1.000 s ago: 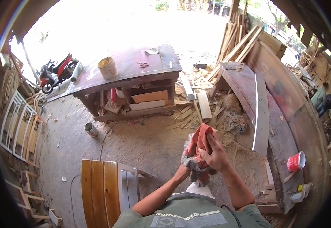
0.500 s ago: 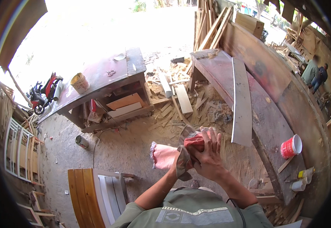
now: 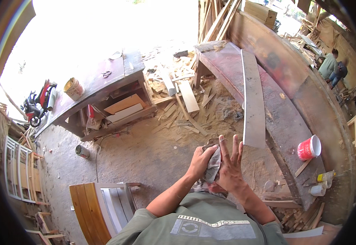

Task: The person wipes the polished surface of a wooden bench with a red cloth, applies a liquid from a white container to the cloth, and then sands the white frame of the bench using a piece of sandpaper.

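Leftmost, a pale ladder-like frame (image 3: 18, 169) of straight rails leans by the wall. Farther in, a yellowish bucket (image 3: 73, 89) with a crusted, stained side stands on the left surface (image 3: 94, 87); sitting near the front edge, it might be knocked off by a careless swing. On the gritty floor, a cylindrical metal can (image 3: 82, 152) stands close to a thin dark cord (image 3: 97, 167), so a foot catching the cord could perhaps topple it. Nearer, glossy orange-brown slats (image 3: 89, 212) meet smooth pale ones beside them. Beyond, splintery offcuts (image 3: 190, 97), flat and angular, litter sawdust that looks loose enough to make a step slip.

At the middle, the left hand (image 3: 199, 164) has its fingers and thumb closed round a crumpled cloth (image 3: 214, 163), soft, grey and blotched. That bundle is in front of the shirt, between both palms. The right hand (image 3: 229, 175) sets its palm against it, fingers straight and splayed; if the left grip loosened, the cloth would likely drop into the dust.

To the right, a long flat grey board (image 3: 253, 98) projects past the edge of the right surface (image 3: 282, 118), so a bump from the arm could tip it. Last comes a red-and-white bucket (image 3: 308, 148), round and smooth-walled, on that scuffed, purplish top.
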`<control>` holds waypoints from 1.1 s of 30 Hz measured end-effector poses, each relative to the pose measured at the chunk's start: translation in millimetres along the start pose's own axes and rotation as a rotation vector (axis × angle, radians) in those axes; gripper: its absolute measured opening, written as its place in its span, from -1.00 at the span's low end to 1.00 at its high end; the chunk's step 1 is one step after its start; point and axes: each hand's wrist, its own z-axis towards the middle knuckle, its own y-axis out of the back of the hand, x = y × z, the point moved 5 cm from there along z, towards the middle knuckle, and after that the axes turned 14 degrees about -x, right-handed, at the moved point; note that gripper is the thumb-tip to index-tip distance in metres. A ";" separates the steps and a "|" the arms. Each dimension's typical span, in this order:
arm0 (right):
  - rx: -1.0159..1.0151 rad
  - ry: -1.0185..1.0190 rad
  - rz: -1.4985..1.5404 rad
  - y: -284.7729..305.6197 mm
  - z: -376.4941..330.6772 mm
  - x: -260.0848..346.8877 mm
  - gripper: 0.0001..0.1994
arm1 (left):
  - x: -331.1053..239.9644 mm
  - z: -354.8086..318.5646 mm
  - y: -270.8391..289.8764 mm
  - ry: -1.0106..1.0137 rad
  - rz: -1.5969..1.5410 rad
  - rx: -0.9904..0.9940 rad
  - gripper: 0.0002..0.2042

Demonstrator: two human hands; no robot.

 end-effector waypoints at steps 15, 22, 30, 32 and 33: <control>-0.120 -0.158 -0.014 48.7 20.1 10.4 -0.35 | 1.1 22.9 21.3 0.293 -0.405 0.060 -0.57; -0.025 -0.198 -0.206 -18.3 24.8 15.2 -0.21 | -28.9 27.4 1.4 -0.194 0.151 0.186 -0.59; -0.038 0.028 0.115 15.4 18.4 32.0 -0.29 | -11.1 70.0 54.1 0.355 -0.245 0.107 -0.56; -0.038 -0.057 0.027 18.1 19.0 26.6 -0.27 | -15.0 67.9 53.5 0.343 -0.406 0.036 -0.54; -0.040 -0.099 -0.016 21.6 19.8 24.6 -0.27 | -18.0 64.4 52.2 0.336 -0.485 -0.001 -0.54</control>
